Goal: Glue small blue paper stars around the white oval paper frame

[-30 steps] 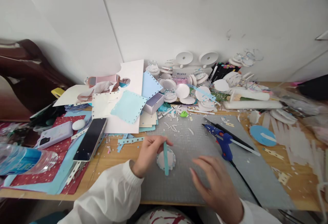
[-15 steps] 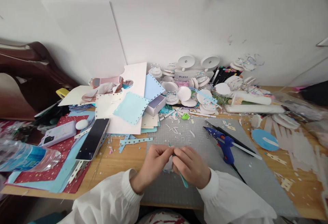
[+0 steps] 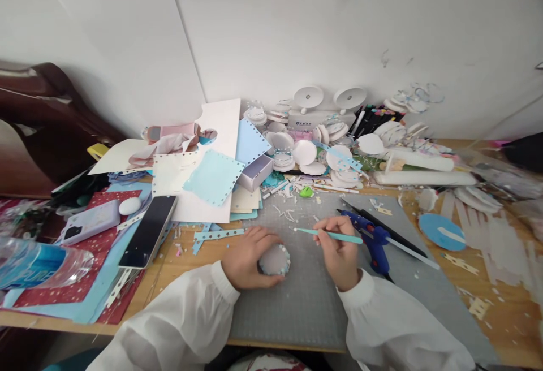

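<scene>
Teal strip (image 3: 328, 235) clamped in right hand (image 3: 339, 249) grip; left hand (image 3: 248, 258) curled around paper disc (image 3: 275, 259).

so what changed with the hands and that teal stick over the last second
The teal stick passed from the left hand to the right hand, which came up from the mat's near edge, met the left over the disc, then drew right; it holds the stick level, tip pointing left. The left hand now cups the round scalloped disc on the grey mat. The blue glue gun stayed put.
</scene>
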`<state>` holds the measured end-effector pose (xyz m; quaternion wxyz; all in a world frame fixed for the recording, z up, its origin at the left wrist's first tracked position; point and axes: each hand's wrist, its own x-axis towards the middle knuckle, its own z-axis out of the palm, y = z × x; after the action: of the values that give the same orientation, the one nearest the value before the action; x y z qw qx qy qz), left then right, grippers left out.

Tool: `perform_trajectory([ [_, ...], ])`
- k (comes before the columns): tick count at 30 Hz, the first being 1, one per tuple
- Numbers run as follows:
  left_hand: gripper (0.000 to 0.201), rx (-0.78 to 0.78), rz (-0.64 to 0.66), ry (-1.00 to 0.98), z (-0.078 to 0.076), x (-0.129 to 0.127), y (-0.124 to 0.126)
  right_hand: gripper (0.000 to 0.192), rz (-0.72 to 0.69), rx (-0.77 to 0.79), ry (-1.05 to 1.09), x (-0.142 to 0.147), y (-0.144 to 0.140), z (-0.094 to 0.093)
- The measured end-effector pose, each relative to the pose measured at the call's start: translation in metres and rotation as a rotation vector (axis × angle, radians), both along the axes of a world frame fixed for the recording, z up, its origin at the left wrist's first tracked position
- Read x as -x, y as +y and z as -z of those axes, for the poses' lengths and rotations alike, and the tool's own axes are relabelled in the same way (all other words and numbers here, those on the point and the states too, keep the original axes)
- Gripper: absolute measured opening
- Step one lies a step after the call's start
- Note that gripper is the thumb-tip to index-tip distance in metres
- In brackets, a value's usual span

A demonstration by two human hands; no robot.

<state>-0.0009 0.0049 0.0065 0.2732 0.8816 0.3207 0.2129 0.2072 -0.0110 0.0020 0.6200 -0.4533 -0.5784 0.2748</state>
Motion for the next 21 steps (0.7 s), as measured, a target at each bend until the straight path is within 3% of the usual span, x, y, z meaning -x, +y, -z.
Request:
perform_trajectory([
  [9,0.065,0.008,-0.022,-0.042,0.008,0.0,0.016,0.014,-0.144,0.057,0.109,0.004,-0.004,0.007],
  [21,0.051,0.019,-0.017,-0.048,0.007,-0.001,0.017,0.013,-0.261,0.085,0.098,0.007,-0.015,0.009],
])
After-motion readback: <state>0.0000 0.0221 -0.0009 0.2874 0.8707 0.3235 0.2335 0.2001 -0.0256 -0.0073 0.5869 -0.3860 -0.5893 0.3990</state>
